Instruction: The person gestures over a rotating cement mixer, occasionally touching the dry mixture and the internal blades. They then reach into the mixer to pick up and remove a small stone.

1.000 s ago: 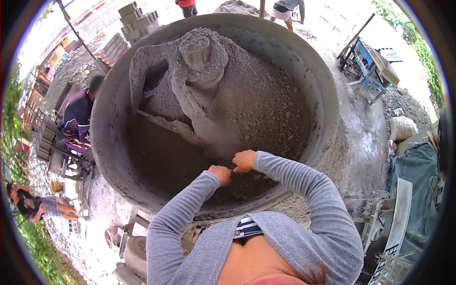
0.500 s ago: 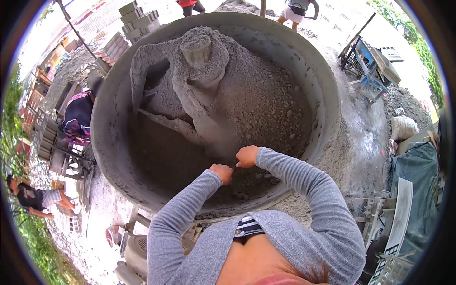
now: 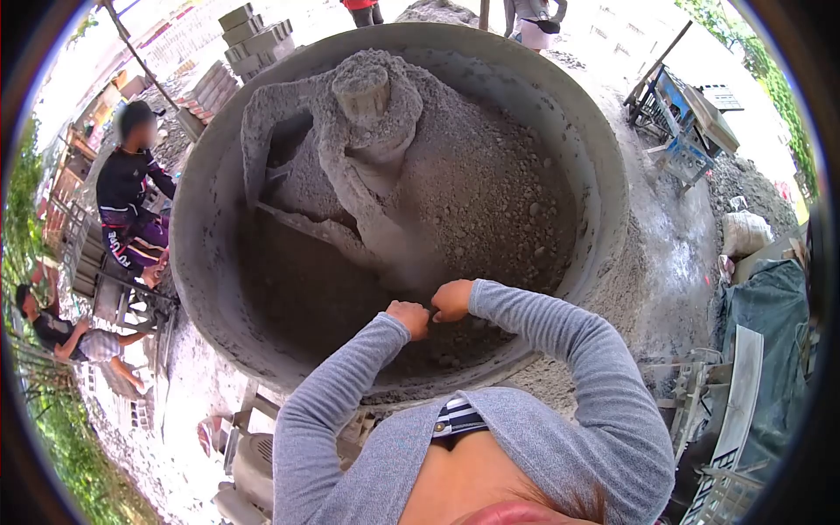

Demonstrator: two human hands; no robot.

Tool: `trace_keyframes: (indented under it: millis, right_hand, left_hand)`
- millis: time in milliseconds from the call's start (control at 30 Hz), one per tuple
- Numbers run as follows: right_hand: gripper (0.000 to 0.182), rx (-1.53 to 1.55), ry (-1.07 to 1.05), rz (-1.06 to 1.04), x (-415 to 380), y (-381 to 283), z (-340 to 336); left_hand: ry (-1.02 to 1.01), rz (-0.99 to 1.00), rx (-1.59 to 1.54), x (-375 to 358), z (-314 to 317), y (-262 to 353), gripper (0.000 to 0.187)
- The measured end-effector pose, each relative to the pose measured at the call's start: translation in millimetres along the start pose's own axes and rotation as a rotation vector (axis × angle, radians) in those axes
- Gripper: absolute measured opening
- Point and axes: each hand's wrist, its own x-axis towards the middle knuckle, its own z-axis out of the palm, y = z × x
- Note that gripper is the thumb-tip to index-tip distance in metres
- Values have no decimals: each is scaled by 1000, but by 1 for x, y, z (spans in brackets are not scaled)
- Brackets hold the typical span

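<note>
My left hand and my right hand are close together over the near part of a large round mixing drum. Both are closed, knuckles up; a small dark bit shows between them, too small to name. Below and beyond them lies dry grey mix with pebbles, heaped toward the right and back. A caked central post stands in the drum, with a coated mixing arm curving out to the left. Pale dust blurs the mix just past my hands.
At the left a person in dark clothes is beside the drum, another person farther out. Two people stand beyond the far rim. Concrete blocks are stacked back left. A blue metal frame and a sack are at right. A motor sits near left.
The person at the left has straightened up beside the drum. The person farther left and those beyond the rim have shifted. My right hand has moved slightly down; my left is almost still.
</note>
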Motion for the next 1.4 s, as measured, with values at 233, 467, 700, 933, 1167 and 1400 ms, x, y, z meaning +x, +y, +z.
trace_keyframes:
  millis: [233, 467, 700, 933, 1167, 1400]
  right_hand:
    - [41, 34, 109, 71, 1, 6, 1]
    - [42, 33, -16, -71, 1, -9, 9]
    - [43, 23, -2, 10, -9, -10, -4]
    - [41, 13, 2, -49, 1, -8, 7]
    - [41, 38, -15, -16, -2, -8, 3]
    - [43, 14, -36, -22, -5, -11, 0]
  left_hand:
    - [-22, 23, -47, 6, 10, -1, 34]
    - [-25, -1, -43, 2, 5, 2, 32]
    - [-2, 40, -34, 3, 9, 0, 31]
    - [-16, 11, -31, 4, 7, 1, 30]
    - [2, 9, -40, 3, 6, 3, 29]
    - [-9, 9, -42, -1, 1, 5, 30]
